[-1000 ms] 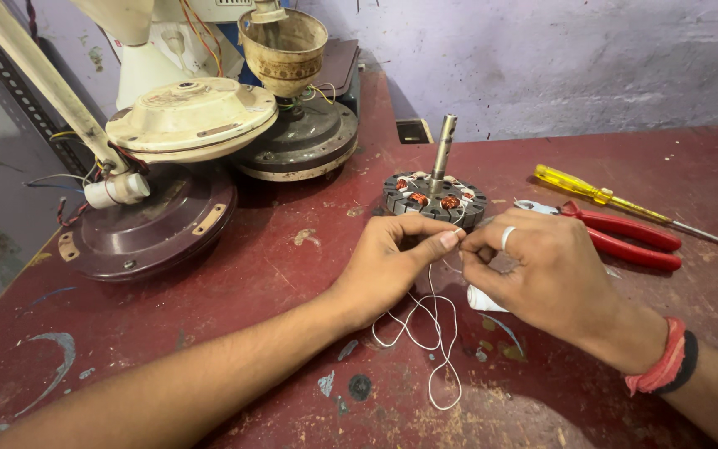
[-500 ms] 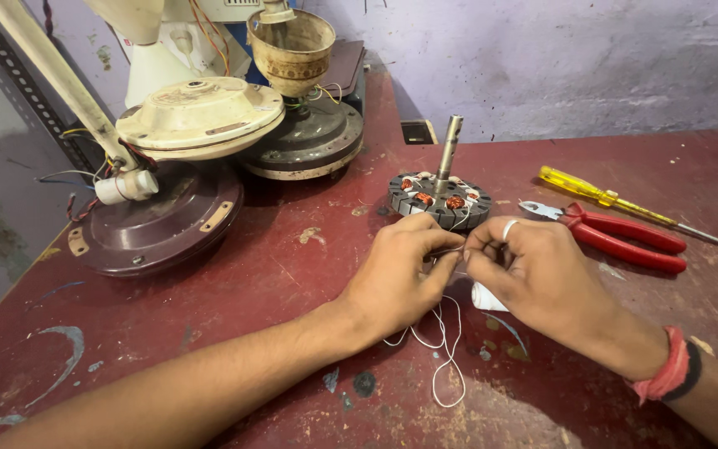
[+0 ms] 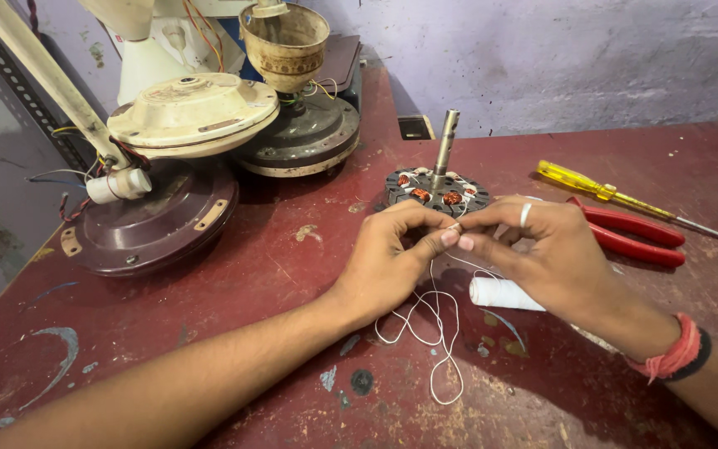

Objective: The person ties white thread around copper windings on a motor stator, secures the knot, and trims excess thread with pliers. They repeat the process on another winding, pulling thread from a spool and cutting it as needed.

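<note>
White thread [image 3: 438,333] is what I have between both hands, pinched just in front of the motor core [image 3: 436,189] near the middle of the red counter [image 3: 234,316], with its slack looping down toward me across the paint-chipped surface. Going from the left: a brown fan housing [image 3: 147,220] lies flat with a cream fan cover [image 3: 193,112] resting above it, and a small white capacitor [image 3: 118,185] with loose wires hangs at its left edge; I can make out no readable label on it. Behind these stand a dark round fan base [image 3: 309,141] and a tan cup-shaped piece [image 3: 286,37]. My left hand [image 3: 388,258] is closed in a pinch, thumb and forefinger gripping the thread end right where my right hand [image 3: 542,254] meets it, also clenched on the same strand, a pale ring on one finger. To do this well I judge I should keep the strand taut between the two pinches, work close to the fingertips, and keep the loose loops from snagging on the core's upright shaft [image 3: 445,145]. Under my right hand lies the white spool [image 3: 500,293], on its side, feeding the thread. Further right are red-handled pliers [image 3: 633,237] and a yellow-handled screwdriver [image 3: 600,189], lying apart from my hands. A red band and a black one sit on my right wrist. No packages or signs show anywhere on the counter or the bluish wall [image 3: 583,58].
</note>
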The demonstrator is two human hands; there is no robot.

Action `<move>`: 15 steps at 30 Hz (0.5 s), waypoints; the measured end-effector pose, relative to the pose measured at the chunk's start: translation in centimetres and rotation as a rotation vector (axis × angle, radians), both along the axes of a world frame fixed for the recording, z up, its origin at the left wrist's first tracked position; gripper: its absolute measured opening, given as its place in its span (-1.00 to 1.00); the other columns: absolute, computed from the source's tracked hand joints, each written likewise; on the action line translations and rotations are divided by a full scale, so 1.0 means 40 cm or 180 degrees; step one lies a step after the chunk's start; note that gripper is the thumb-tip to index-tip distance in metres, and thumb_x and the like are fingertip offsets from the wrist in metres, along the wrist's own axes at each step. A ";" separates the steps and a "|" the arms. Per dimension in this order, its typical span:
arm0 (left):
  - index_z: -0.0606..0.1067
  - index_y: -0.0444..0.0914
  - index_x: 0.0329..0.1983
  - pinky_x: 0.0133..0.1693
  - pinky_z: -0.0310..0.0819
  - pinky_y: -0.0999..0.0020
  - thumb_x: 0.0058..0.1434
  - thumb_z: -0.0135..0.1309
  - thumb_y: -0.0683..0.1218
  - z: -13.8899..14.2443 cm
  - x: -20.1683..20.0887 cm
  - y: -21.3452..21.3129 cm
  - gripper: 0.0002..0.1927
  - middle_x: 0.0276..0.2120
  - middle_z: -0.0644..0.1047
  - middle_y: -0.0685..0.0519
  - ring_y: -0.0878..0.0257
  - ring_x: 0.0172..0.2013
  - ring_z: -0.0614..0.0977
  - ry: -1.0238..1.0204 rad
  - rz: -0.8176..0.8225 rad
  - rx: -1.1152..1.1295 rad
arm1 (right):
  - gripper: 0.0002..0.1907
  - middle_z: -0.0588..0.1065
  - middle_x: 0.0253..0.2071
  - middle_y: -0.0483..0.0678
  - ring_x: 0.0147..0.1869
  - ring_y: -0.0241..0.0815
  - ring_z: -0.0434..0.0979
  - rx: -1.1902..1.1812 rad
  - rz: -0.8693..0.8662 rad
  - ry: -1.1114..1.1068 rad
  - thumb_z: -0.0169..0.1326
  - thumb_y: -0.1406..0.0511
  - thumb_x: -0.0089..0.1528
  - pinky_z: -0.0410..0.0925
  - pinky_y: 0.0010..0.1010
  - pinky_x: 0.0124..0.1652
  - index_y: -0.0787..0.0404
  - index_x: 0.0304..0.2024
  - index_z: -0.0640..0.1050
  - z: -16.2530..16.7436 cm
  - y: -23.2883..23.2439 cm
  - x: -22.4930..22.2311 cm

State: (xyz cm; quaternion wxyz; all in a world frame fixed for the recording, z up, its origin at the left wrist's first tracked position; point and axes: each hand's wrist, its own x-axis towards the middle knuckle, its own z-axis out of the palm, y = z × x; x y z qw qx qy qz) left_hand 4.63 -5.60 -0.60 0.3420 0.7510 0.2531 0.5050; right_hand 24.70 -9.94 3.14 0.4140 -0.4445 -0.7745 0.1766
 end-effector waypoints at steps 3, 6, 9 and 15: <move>0.61 -0.34 -0.15 -0.26 0.48 0.42 0.31 0.18 -0.13 0.001 0.001 0.000 -0.84 -0.30 0.59 0.07 0.36 -0.30 0.57 0.0013 -0.0072 -0.0143 | -0.78 0.66 -0.33 -0.16 -0.41 -0.42 0.47 -0.0291 -0.0235 0.0063 0.26 0.31 0.15 0.35 -0.54 -0.43 0.24 -0.17 0.72 0.001 0.001 0.006; 0.59 -0.33 -0.14 -0.30 0.46 0.41 0.30 0.17 -0.13 0.000 0.001 -0.002 -0.83 -0.31 0.57 0.07 0.34 -0.35 0.55 0.0002 -0.0182 -0.0480 | -0.72 0.64 -0.29 -0.18 -0.33 -0.50 0.52 -0.0219 0.0033 0.0394 0.25 0.31 0.16 0.41 -0.64 -0.37 0.25 -0.07 0.64 -0.006 0.010 0.003; 0.60 -0.33 -0.14 -0.26 0.48 0.41 0.30 0.19 -0.13 -0.001 -0.002 0.001 -0.84 -0.28 0.58 0.06 0.35 -0.31 0.56 0.0028 -0.0152 -0.0258 | -0.74 0.64 -0.29 -0.17 -0.38 -0.49 0.50 -0.0097 0.0054 0.0193 0.24 0.31 0.17 0.38 -0.63 -0.42 0.26 -0.10 0.68 -0.009 0.009 0.008; 0.64 -0.32 -0.19 -0.21 0.55 0.42 0.25 0.24 -0.15 -0.007 0.000 0.011 -0.86 -0.27 0.63 0.06 0.35 -0.27 0.62 -0.0083 0.0007 -0.0051 | -0.80 0.60 -0.47 -0.11 -0.46 -0.40 0.48 -0.0751 -0.0353 0.0066 0.21 0.29 0.22 0.32 -0.53 -0.50 0.28 -0.18 0.66 -0.006 0.014 0.004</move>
